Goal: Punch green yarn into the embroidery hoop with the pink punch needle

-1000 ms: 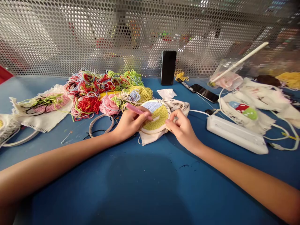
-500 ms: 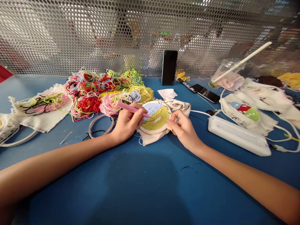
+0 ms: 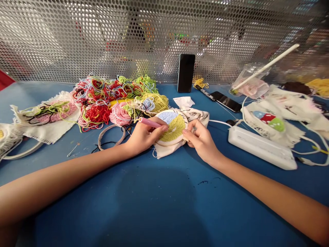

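Between my hands lies an embroidery hoop (image 3: 177, 141) stretched with white cloth. Its loops are pale blue at the upper left and yellow-green over the rest, with a small whitish gap near the middle. My left hand (image 3: 144, 135) grips a pink punch needle (image 3: 148, 122) over the hoop's left part; the needle's tip is hidden by my fingers. My right hand (image 3: 199, 137) pinches the hoop's right rim between thumb and fingers. Loose cloth with black line drawing (image 3: 199, 116) bunches behind the right rim, and a frayed cloth edge hangs out below the hoop.
A tangled pile of yarn (image 3: 102, 99) lies behind my left hand, with a spare hoop (image 3: 99, 140) before it. A phone (image 3: 186, 73) stands against the perforated metal screen (image 3: 102, 41). Rightward are another phone (image 3: 226, 102), a white power strip (image 3: 262, 147) and a second hooped piece (image 3: 268, 120).
My left hand has shifted slightly right with the punch needle, which now lies lower and nearer the hoop's middle. My right hand stays on the rim.
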A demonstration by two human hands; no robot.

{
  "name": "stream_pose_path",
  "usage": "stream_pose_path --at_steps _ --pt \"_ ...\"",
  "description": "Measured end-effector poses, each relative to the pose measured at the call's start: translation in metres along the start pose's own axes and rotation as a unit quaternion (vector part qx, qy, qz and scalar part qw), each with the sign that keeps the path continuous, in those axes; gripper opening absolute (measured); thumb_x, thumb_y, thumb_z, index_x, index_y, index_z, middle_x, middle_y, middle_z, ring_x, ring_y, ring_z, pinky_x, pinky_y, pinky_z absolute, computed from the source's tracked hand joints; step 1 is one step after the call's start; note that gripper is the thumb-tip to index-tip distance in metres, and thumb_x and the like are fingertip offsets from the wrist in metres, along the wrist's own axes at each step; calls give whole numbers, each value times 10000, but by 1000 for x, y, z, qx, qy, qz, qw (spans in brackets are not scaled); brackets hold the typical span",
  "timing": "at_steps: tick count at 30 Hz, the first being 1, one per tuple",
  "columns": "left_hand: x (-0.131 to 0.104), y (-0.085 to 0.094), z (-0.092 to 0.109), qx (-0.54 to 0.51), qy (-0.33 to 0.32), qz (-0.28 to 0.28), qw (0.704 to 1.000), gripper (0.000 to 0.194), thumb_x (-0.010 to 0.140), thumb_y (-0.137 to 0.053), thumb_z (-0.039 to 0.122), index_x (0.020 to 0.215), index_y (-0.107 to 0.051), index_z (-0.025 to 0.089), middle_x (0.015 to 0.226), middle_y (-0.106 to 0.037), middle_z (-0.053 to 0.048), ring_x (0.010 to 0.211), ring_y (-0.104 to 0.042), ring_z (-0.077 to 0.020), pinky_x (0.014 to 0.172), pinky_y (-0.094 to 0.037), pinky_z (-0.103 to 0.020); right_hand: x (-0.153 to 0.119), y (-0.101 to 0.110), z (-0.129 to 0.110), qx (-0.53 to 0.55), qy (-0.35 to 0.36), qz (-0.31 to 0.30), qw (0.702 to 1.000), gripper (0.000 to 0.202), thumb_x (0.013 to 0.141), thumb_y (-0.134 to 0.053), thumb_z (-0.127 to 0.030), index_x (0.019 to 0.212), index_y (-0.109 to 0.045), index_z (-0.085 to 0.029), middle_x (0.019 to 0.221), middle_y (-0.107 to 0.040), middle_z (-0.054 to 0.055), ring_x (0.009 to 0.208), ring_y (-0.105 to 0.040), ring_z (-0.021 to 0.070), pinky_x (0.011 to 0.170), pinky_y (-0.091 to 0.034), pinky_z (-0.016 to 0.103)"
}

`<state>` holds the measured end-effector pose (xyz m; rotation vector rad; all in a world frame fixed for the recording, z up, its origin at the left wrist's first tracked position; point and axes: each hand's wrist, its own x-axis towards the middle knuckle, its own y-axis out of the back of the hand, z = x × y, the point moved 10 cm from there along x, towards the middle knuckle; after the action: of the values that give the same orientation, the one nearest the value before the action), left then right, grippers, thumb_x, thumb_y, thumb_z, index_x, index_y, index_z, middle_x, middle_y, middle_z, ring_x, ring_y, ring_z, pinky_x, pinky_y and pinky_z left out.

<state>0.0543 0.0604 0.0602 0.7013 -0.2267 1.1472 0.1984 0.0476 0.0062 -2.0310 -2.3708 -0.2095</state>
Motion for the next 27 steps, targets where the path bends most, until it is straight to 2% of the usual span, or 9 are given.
stream_pose_path --at_steps 5,8,11,15,17,21,27 --pt "2 -15 5 45 -45 -48 997 184 841 -531 257 839 -657 123 841 -684 -84 768 -631 -128 682 -507 -230 -5 -6 -10 -27 26 -14 999 210 862 -523 -324 788 -350 -232 499 -241 -91 411 -239 65 406 -165 216" --pt "4 -18 5 54 -43 -59 996 190 842 -530 259 853 -662 123 859 -691 -83 785 -636 -129 717 -508 -239 -8 -8 -14 -48 34 -14 998 202 867 -517 -317 786 -352 -233 496 -233 -91 415 -249 69 406 -167 219" --pt "4 -11 1 28 -13 -29 999 252 866 -489 312 814 -654 128 838 -682 -76 753 -627 -122 654 -500 -221 -6 -6 -10 -32 20 -12 999 204 868 -515 -299 778 -346 -231 494 -234 -95 407 -229 62 399 -158 217" --pt "1 7 -5 -21 27 44 998 339 890 -431 368 772 -627 118 699 -611 -43 554 -542 -70 481 -424 -177 -3 -2 -4 -20 9 -2 1000 214 861 -525 -274 760 -343 -224 492 -243 -99 403 -215 50 392 -150 207" --pt "-1 12 -6 -44 31 62 997 357 894 -420 381 771 -619 111 637 -548 -14 472 -480 -47 430 -384 -172 -2 0 -2 -20 6 6 1000 217 857 -530 -271 756 -344 -222 490 -240 -100 404 -212 46 390 -145 202" --pt "-1 13 -4 -56 27 65 996 352 893 -421 377 770 -608 105 588 -483 14 439 -444 -38 413 -360 -170 -1 1 0 -18 4 8 1000 216 857 -530 -277 759 -345 -222 492 -237 -100 406 -210 43 390 -146 197" --pt "-1 9 -3 -1 33 40 999 294 888 -436 331 805 -619 116 622 -551 -4 465 -452 -46 438 -364 -172 0 1 1 -25 7 8 1000 213 859 -527 -286 766 -345 -225 495 -233 -97 411 -214 46 396 -147 202"
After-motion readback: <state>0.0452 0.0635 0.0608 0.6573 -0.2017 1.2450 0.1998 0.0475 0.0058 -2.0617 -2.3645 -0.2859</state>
